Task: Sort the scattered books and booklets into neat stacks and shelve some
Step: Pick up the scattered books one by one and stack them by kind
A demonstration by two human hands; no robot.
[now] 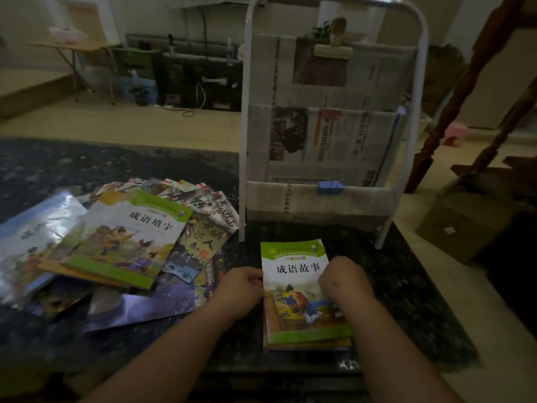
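Observation:
A small stack of books [293,303] with a green-and-white cover on top lies on the dark stone table [406,286], right of centre. My left hand [242,287] grips the stack's left edge. My right hand [343,279] sits curled on the top cover near its right edge. To the left lies a scattered pile: a green-bordered book [128,237], several thin booklets [203,225] fanned behind it, a glossy blue book [32,242] and a large purple one [151,306] underneath.
A white metal rack [331,117] lined with newspaper stands on the table behind the stack, with a blue clip [330,187] on its lowest tier. A cardboard box [459,225] sits on the floor at right, beside dark wooden furniture legs.

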